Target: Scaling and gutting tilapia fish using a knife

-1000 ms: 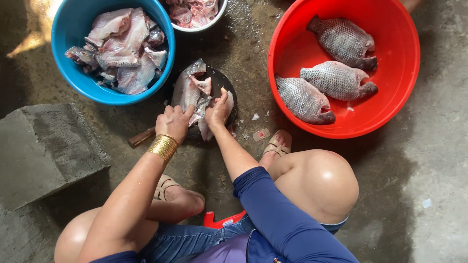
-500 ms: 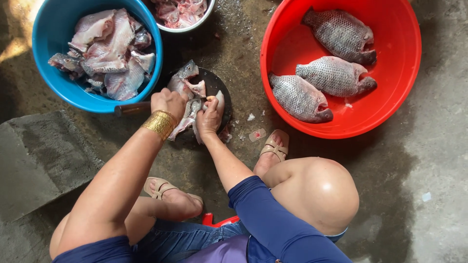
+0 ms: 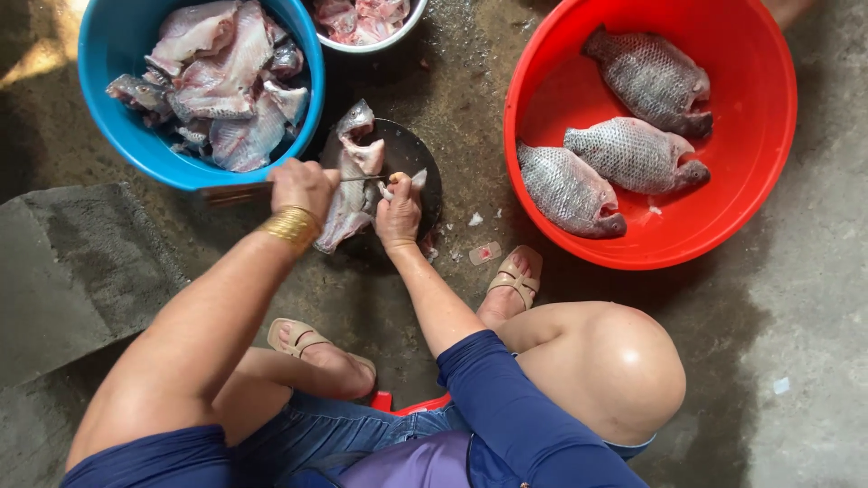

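The left hand, a stack of gold bangles on its wrist, is closed around the handle of a thin-bladed knife, whose blade runs across to the right hand and lies over a split, pale pink and grey fish. The right hand is just beside it, fingers curled down and pressing on the fish's edge. The fish lies under and between both hands on a round dark cutting board set on the wet concrete floor. Just beyond the left hand stands a round blue plastic basin heaped with cut-open fish pieces. Further out, beyond both hands, shows the edge of a small white bowl of pinkish scraps. Well off to the right hand's side sits a large round red plastic basin holding three whole grey scaly fish.
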